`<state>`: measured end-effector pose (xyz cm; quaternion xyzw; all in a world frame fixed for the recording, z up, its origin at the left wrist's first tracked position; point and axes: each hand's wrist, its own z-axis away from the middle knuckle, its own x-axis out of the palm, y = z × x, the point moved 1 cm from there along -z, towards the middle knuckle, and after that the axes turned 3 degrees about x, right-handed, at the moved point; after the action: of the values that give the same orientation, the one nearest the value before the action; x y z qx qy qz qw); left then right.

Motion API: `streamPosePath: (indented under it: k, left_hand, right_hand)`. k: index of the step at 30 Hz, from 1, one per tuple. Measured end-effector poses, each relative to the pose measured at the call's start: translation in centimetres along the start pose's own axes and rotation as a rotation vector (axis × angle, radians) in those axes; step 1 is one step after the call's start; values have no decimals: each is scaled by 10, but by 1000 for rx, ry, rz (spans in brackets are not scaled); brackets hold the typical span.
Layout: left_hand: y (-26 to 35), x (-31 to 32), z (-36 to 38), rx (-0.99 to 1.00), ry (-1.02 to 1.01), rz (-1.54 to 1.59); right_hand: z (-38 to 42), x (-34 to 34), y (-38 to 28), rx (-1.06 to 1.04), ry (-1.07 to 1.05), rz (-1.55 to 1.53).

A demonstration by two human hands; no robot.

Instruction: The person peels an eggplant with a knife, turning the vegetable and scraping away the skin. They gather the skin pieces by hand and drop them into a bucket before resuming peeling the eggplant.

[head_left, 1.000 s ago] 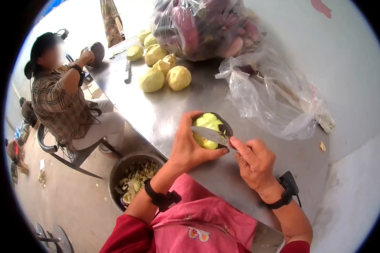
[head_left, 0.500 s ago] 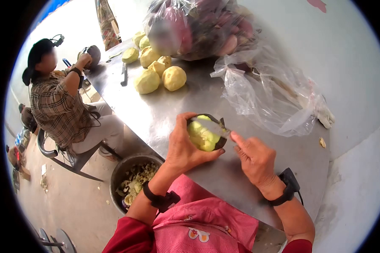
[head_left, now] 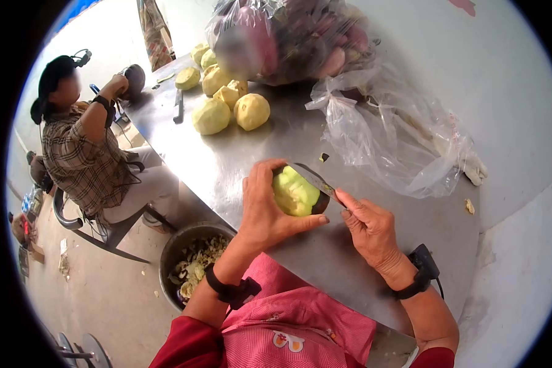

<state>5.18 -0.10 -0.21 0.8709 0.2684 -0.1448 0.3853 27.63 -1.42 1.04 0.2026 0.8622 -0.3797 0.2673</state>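
While near the table edge (head_left: pixel 325 282), left fingers (head_left: pixel 263 180) tight around vegetable (head_left: pixel 294 192), right fingers (head_left: pixel 360 210) around knife (head_left: pixel 313 178)

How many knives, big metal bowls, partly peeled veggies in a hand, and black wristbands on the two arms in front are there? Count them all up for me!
Knives: 2 (held knife, table knife)
Big metal bowl: 1
Partly peeled veggie in the left hand: 1
Black wristbands: 2 (left wristband, right wristband)
Total: 6
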Motion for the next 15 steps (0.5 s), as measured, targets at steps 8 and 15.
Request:
streamPosePath:
  k: [8,15]
  left_hand:
    - [5,1,6,-68,64,134]
    - [-1,1,4,-116,14,195]
  right_hand:
    - [1,0,-7,-124,26,82]
    - [4,-2,-21,-277,6,188]
